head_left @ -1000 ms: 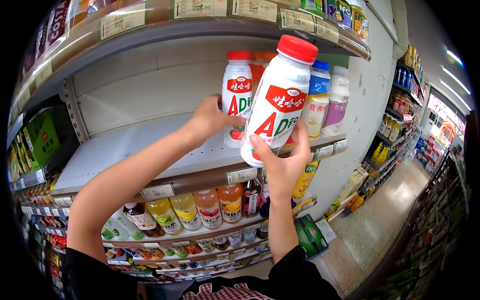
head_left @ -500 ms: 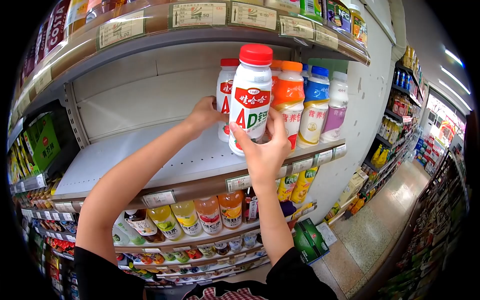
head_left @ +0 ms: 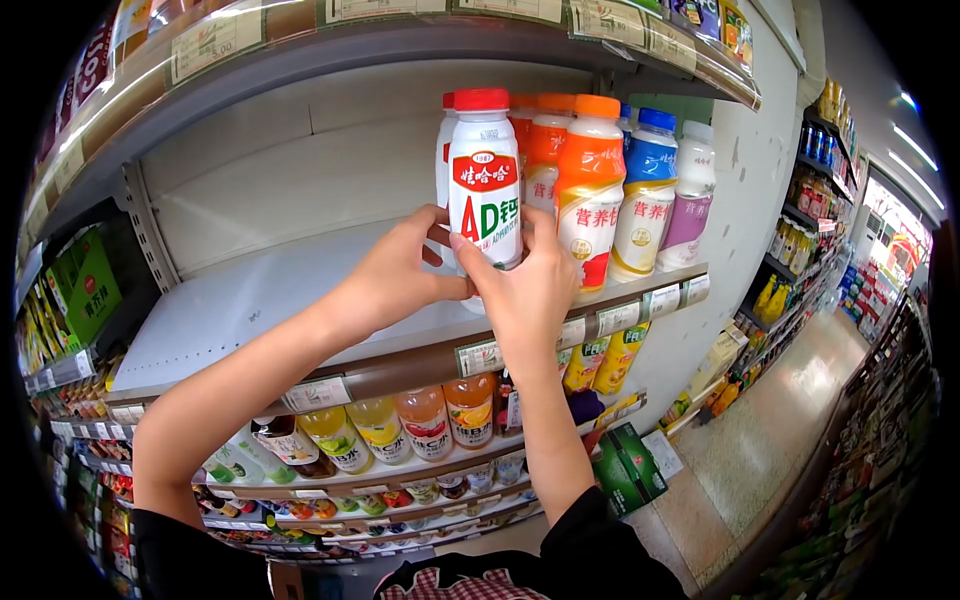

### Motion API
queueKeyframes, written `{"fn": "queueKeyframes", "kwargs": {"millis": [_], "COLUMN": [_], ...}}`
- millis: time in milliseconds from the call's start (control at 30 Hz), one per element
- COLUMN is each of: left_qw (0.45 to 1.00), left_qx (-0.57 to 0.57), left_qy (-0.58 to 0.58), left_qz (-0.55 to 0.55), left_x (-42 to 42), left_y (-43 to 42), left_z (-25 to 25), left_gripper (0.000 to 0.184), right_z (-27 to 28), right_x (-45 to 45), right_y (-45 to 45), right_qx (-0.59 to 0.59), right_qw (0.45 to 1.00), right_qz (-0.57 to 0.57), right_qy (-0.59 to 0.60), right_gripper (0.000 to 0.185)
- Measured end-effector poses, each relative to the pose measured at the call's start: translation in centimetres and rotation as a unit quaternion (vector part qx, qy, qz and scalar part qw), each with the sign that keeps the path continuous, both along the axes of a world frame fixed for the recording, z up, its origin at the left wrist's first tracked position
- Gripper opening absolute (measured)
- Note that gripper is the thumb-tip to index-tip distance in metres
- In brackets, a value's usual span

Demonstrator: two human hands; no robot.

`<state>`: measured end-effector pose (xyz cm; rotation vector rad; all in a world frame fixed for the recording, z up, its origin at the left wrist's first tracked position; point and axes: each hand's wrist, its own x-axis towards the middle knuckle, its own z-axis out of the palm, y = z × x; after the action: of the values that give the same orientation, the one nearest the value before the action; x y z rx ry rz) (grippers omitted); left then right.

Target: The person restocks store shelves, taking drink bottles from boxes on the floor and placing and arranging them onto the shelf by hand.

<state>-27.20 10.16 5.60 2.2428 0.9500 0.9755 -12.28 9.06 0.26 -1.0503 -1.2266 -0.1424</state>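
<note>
A white bottle with a red cap and red label (head_left: 484, 175) is upright over the shelf's front part, its lower right side held by my right hand (head_left: 525, 290). My left hand (head_left: 405, 265) is at the bottle's lower left, fingers bent and thumb pointing right; whether it grips anything is unclear. Behind that bottle, a second red-capped bottle (head_left: 443, 150) shows only its left edge. Just to the right stand an orange-capped bottle (head_left: 590, 190), a blue-capped bottle (head_left: 648, 195) and a white-capped bottle with a purple label (head_left: 690, 200).
The grey shelf board (head_left: 230, 310) has a brown front edge with price tags. Another shelf hangs above. Juice bottles (head_left: 425, 425) line the shelf below. A green box (head_left: 628, 468) is on the floor at the lower right, beside the aisle (head_left: 770, 440).
The front bottle has moved left and back, in front of the other red-capped one. My left hand has left the rear bottle's side and come lower, near my right hand.
</note>
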Motion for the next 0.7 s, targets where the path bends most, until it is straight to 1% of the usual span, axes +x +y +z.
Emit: {"fn": "queueKeyframes", "kwargs": {"millis": [133,200,300,333,533,600,700], "left_qw": [1.000,1.000,0.999,0.998,0.999,0.999,0.999], "left_qx": [-0.002,0.017,0.051,0.063,0.044,0.044,0.050], "left_qy": [0.001,-0.002,-0.004,-0.005,0.009,-0.005,0.005], "left_qz": [-0.002,-0.010,-0.014,-0.013,0.003,0.003,0.019], "left_x": [0.5,0.8,1.1,1.3,1.5,1.5,1.6], "left_y": [0.7,1.6,2.1,2.1,2.4,2.3,2.0], "left_z": [-0.9,-1.8,-2.6,-2.7,-3.0,-3.0,-2.5], "left_gripper": [0.067,0.067,0.066,0.066,0.061,0.060,0.058], "right_z": [0.3,0.6,0.2,0.0,-0.2,0.0,0.1], "right_x": [0.0,0.1,0.4,0.5,0.8,0.8,0.6], "right_y": [-0.3,-1.0,-2.1,-2.6,-3.4,-3.5,-3.3], "right_qx": [-0.035,-0.056,-0.023,-0.036,-0.085,-0.099,-0.094], "right_qw": [0.998,0.994,0.986,0.985,0.982,0.979,0.982], "right_qz": [-0.054,-0.084,-0.132,-0.129,-0.123,-0.121,-0.099], "right_qy": [-0.023,-0.045,-0.103,-0.104,-0.119,-0.130,-0.134], "right_gripper": [0.060,0.062,0.063,0.063,0.059,0.058,0.052]}}
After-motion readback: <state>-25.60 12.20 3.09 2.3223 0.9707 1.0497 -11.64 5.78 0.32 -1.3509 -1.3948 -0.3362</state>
